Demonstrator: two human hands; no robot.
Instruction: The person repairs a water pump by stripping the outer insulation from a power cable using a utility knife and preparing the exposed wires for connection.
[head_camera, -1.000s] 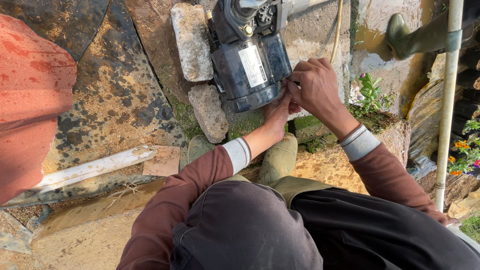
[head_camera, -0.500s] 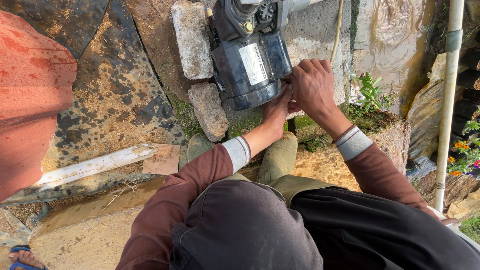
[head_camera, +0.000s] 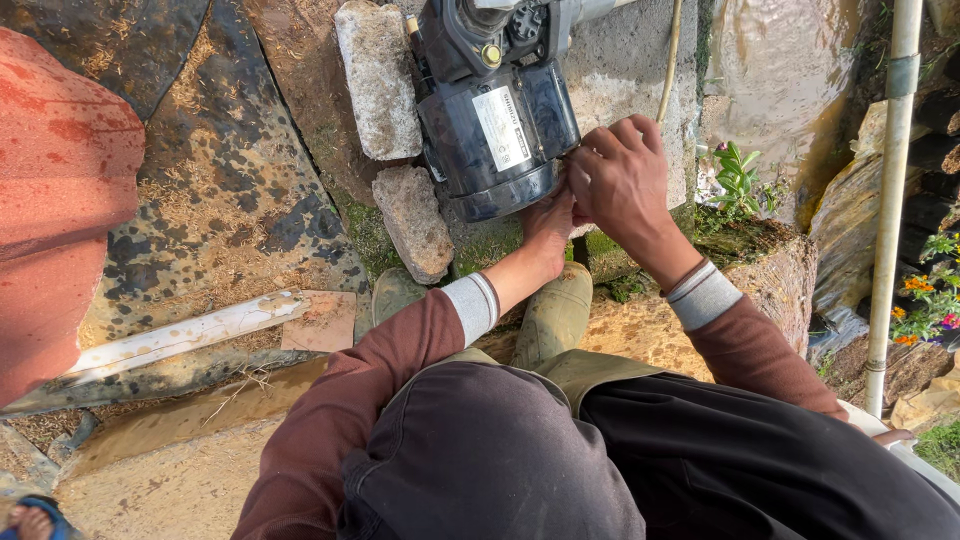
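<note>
Underfoot, ground: flat paving slabs (head_camera: 230, 190), dark and mottled with yellowish grit, spread across the left and middle; a sandy, damp step lies nearer the person.
Red sheet: a big faded red surface (head_camera: 60, 200) fills the left edge.
Legs: dark trousers (head_camera: 620, 460) fill the bottom of the view, with green rubber boots (head_camera: 555, 315) planted just below the pump.
Pump: a dark blue motor pump (head_camera: 495, 125) sits at top centre on a grey concrete pad (head_camera: 630, 70), its round end facing the person; both hands work at its right side.
Pump label: a pale rectangular sticker (head_camera: 503, 128) on the curved housing, set slightly askew, with small dark print too fine to make out.
Stones: one pale block (head_camera: 378, 75) rests against the pump's left side; a smaller rough stone (head_camera: 412, 222) lies below it, near the pump's lower left.
White pipe: an upright pale pipe (head_camera: 890, 200) runs down the right edge, well apart from the pump.
Slat: a whitish strip (head_camera: 190, 335) lies on the ground at left, touching a small reddish tile (head_camera: 322, 322).
Right hand: right hand (head_camera: 622, 180), grip closed with fingers curled at the pump's right edge; what it pinches is hidden.
Left hand: left hand (head_camera: 548, 222), tucked under the right, touching the pump's lower rim; whether its grip is open or closed I cannot tell.
Plant: a small green sprig (head_camera: 738, 172) just right of the hands.
</note>
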